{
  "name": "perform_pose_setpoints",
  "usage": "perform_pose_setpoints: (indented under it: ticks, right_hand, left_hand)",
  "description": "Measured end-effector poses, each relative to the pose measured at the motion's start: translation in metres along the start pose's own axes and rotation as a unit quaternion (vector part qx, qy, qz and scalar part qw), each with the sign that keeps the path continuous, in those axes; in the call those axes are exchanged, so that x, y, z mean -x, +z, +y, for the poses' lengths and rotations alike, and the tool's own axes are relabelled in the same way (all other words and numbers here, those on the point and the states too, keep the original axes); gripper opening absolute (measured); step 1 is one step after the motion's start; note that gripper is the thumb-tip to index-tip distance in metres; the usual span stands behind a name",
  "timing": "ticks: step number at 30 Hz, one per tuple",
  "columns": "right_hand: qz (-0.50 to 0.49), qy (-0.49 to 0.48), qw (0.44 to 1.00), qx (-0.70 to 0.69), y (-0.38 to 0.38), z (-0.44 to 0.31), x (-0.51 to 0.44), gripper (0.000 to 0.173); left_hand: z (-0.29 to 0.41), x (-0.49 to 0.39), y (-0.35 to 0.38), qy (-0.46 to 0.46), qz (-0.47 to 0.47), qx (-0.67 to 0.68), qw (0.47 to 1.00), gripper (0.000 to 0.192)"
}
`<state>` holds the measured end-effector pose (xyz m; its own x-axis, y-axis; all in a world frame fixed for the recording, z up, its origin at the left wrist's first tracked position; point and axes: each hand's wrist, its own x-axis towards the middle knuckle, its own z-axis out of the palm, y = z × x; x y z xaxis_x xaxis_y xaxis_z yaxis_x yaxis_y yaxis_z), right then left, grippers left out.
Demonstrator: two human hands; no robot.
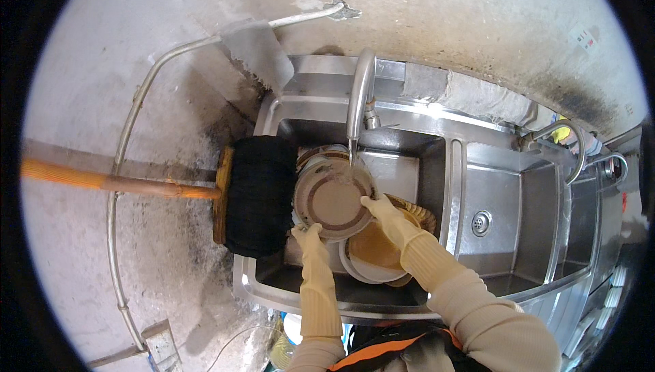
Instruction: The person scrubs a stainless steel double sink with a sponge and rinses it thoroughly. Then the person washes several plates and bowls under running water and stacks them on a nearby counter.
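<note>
A round plate (335,197) with a reddish-brown ring sits under the running water of the curved metal faucet (361,90). My left hand (308,234), in a cream rubber glove, grips its near edge. My right hand (381,207), gloved alike, holds the plate's right edge. More dishes (320,153) lie stacked beneath and behind the plate, mostly hidden by it. Below my right hand rests an orange-brown round dish (376,246), with the rim of a white plate (353,269) showing around its near side. A brown ridged item (417,213) lies partly behind my right wrist.
The left stainless-steel sink basin (353,290) holds the dishes. A black brush head (261,195) with an orange wooden handle (164,188) overhangs its left rim. A second basin (491,188) with a drain lies to the right, with another curved faucet (575,142). Grey cloth (476,90) lines the back ledge.
</note>
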<state>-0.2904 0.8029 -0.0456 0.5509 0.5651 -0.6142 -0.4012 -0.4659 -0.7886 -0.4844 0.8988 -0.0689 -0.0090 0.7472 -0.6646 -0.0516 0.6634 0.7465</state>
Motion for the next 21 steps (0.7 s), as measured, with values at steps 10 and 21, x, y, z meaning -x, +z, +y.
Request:
perform_pose_setpoints:
  ticks: [10, 21]
  right_hand:
    - [0.114, 0.069, 0.978, -0.160, -0.005, -0.007, 0.050, 0.043]
    - [-0.225, 0.169, 0.903, -0.326, -0.049, 0.059, 0.032, 0.039]
  left_hand:
    - [-0.001, 0.082, 0.069, -0.013, -0.125, 0.122, 0.985, 0.100]
    - [0.142, 0.034, 0.113, 0.317, -0.514, -0.149, 0.783, 0.040]
